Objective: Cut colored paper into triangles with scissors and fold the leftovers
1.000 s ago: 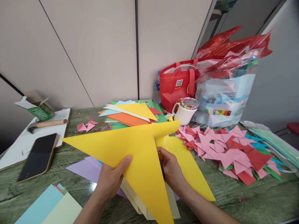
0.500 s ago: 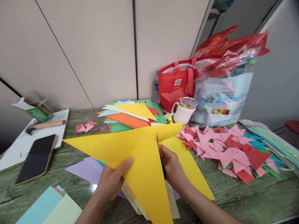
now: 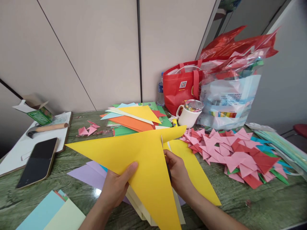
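Observation:
My left hand [image 3: 117, 185] pinches a large yellow paper sheet [image 3: 144, 159], thumb on top and fingers underneath. My right hand [image 3: 177, 171] is closed around a pair of scissors [image 3: 169, 172] with dark handles. The scissors' blade tip shows in a cut that runs down from the paper's upper edge, and a strip curls off to the right. Most of the scissors is hidden behind the paper and my fingers. Another yellow sheet [image 3: 194, 172] lies under my right forearm. Below the held paper are lilac sheets [image 3: 88, 175] and cream folded paper [image 3: 139, 204].
Pink and red folded paper pieces [image 3: 230, 153] are heaped at right. Behind stand a white mug [image 3: 189, 115], a red bag [image 3: 177, 89] and a clear plastic bag [image 3: 227, 99]. A phone [image 3: 37, 163] and a hammer [image 3: 48, 127] lie left. Coloured paper [image 3: 129, 121] is stacked at the back.
The yellow sheet's lower tip has swung slightly right, and my left thumb has shifted a little to the right with it. My right hand sits marginally further right, still holding the scissors.

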The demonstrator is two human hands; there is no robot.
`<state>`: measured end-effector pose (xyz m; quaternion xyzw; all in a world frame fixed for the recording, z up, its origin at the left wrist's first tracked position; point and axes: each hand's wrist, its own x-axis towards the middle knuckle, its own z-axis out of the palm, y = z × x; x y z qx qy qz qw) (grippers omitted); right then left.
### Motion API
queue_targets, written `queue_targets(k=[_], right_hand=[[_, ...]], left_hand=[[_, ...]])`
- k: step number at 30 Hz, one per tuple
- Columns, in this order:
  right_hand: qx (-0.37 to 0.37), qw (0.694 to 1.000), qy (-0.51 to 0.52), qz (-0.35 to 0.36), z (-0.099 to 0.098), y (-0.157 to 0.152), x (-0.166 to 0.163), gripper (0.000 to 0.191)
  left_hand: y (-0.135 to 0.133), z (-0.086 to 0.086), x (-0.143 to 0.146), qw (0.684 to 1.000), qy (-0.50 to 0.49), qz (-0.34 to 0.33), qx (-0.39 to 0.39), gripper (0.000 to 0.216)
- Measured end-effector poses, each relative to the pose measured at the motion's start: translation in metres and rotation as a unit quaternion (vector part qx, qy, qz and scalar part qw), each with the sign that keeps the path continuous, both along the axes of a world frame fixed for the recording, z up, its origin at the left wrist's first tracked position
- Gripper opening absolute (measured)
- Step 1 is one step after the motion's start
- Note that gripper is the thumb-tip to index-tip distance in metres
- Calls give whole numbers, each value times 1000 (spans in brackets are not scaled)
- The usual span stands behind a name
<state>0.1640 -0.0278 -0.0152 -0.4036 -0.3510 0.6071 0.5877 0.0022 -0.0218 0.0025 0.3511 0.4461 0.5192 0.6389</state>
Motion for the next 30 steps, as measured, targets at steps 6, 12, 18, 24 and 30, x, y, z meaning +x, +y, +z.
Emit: queue_targets(k=[6,12,18,24,30], right_hand=[[-9,1000,-5,-3,-3,1,0,24],[-33,999,-1,-21,-4,1,-1,24],[-2,1000,-13,-7,-4,2,1,25],[36,998,-39,-24,-3,3,4,25],[33,998,-43,-28,1,2,4,25]], left_hand=[[-1,0,0,1000,-1,4,-4,66],[-1,1,1,1000,-1,4,-8,64],[-1,2,0,1000,6,5,-17,61],[-3,0,2,1000,2,-12,-23,64],[-7,4,9,1000,5,7,-28,62]])
